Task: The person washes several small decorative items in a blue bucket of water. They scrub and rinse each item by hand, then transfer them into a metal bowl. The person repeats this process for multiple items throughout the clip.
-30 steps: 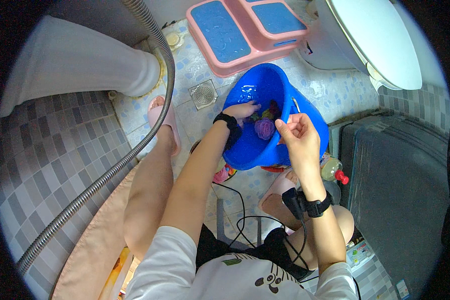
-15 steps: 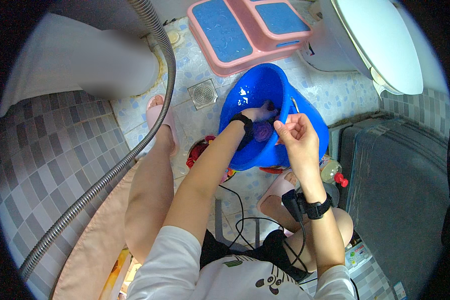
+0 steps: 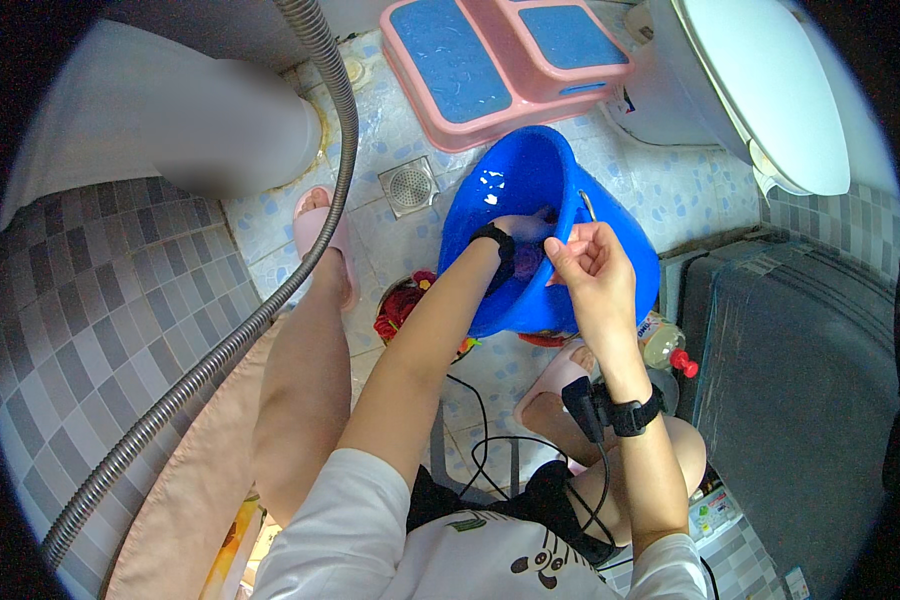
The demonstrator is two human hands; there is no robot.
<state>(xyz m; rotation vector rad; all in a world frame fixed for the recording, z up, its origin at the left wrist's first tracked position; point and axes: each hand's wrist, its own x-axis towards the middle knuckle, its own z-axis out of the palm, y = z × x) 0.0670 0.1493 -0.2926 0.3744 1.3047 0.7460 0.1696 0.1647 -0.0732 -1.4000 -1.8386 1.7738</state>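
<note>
A blue bucket (image 3: pixel 630 245) is tilted on the floor in front of me, its mouth turned to the left. Down inside it is my left hand (image 3: pixel 523 230), a black band on the wrist; its fingers are blurred and partly hidden. Beside that hand, a dim purplish thing (image 3: pixel 531 264) lies in the bucket, too blurred to name. My right hand (image 3: pixel 592 265) pinches the bucket's near right rim between thumb and curled fingers. The metal end of the bucket's handle (image 3: pixel 588 204) shows just above those fingers.
A pink-and-blue step stool (image 3: pixel 470 115) stands beyond the bucket, left of a white toilet (image 3: pixel 770 100). A floor drain (image 3: pixel 408 186) lies left of the bucket. Red patterned basin (image 3: pixel 400 305) sits behind my left forearm. A metal shower hose (image 3: pixel 260 320) crosses the left side; black cables (image 3: pixel 485 435) hang near my lap.
My left hand has shifted slightly inside the bucket, and the purplish thing shows less clearly. My right hand keeps its hold on the rim. The whole view has moved a little.
</note>
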